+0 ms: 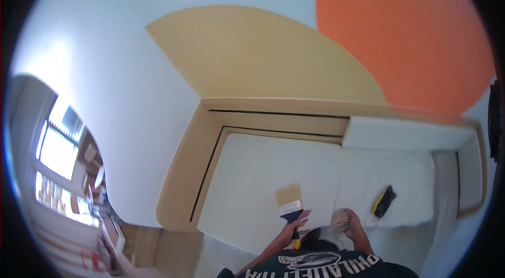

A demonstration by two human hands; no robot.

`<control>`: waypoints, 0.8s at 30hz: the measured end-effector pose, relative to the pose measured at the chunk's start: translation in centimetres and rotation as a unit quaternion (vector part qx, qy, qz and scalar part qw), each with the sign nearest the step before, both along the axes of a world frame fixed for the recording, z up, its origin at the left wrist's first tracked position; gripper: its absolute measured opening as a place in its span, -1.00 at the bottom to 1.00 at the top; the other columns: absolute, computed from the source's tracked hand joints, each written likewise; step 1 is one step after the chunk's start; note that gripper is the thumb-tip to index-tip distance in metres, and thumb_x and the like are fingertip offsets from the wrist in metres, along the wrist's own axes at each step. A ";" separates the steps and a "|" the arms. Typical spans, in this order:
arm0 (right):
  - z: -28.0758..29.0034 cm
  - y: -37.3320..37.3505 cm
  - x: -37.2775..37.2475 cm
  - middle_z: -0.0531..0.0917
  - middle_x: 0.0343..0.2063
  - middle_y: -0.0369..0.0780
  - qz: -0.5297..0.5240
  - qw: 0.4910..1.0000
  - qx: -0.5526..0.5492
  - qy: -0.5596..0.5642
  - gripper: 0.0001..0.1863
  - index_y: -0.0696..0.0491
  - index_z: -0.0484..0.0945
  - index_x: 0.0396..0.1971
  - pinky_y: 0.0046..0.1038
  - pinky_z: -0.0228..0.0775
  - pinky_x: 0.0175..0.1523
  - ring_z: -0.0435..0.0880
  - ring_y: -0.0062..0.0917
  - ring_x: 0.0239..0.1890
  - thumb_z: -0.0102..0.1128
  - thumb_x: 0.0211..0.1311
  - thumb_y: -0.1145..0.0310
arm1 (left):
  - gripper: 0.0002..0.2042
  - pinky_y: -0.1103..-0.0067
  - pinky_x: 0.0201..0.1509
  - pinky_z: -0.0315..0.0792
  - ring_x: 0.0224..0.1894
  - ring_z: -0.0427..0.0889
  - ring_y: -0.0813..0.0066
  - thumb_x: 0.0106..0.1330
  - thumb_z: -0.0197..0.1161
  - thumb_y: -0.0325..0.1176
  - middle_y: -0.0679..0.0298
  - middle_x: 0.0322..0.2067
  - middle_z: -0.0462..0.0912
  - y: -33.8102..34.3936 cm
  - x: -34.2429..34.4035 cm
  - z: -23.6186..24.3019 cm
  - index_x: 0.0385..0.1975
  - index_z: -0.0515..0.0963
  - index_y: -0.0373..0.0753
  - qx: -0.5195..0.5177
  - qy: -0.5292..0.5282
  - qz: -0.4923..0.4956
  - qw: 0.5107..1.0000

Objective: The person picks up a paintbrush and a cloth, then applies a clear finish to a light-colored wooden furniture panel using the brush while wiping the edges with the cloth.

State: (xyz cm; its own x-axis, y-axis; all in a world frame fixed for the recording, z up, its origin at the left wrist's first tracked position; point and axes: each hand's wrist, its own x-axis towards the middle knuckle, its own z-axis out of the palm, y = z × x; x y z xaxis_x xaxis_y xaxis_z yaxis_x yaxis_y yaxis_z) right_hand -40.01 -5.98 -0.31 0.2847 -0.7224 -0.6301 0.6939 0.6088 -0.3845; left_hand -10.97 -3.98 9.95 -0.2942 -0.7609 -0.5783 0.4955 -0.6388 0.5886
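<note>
A wide flat paintbrush (pixel 290 201) with pale bristles points away from me, its dark and yellow handle in my left hand (pixel 300 224). My left fingers are closed round that handle. Close by on the right, my right hand (pixel 355 224) is closed on a crumpled greyish-beige cloth (pixel 341 219). Both hands are low in the view, over the front part of a white seat pad (pixel 279 167). To the right of my right hand, a black and yellow brush (pixel 384 201) lies on a second white pad (pixel 407 170).
A wooden bench frame (pixel 181 173) with a raised edge and dark grooves surrounds the pads. Behind it rises a wall with a tan shape (pixel 263 57) and an orange shape (pixel 400 36). A curved white wall (pixel 126 130) stands at left, with bright windows (pixel 58 152) beyond it.
</note>
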 end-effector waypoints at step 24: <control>9.7 9.9 17.9 0.65 -0.23 -0.32 0.156 0.927 -0.177 0.291 -0.57 0.03 0.56 -0.12 -0.53 0.36 -0.13 0.55 -0.59 -0.24 0.11 0.36 -0.06 | -0.49 0.28 0.35 0.32 0.20 0.51 0.16 0.17 0.18 -0.47 0.05 0.11 0.53 9.2 14.5 5.7 0.19 0.39 -0.35 -0.079 0.012 0.049 0.996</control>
State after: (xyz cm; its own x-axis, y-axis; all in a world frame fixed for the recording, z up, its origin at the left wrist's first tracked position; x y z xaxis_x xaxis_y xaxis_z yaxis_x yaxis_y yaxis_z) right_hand -22.12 3.92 9.39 0.2014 -0.8529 -0.4817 0.1173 0.5092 -0.8526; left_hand 3.56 5.20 15.63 -0.2264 -0.8678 -0.4423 0.5667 -0.4867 0.6648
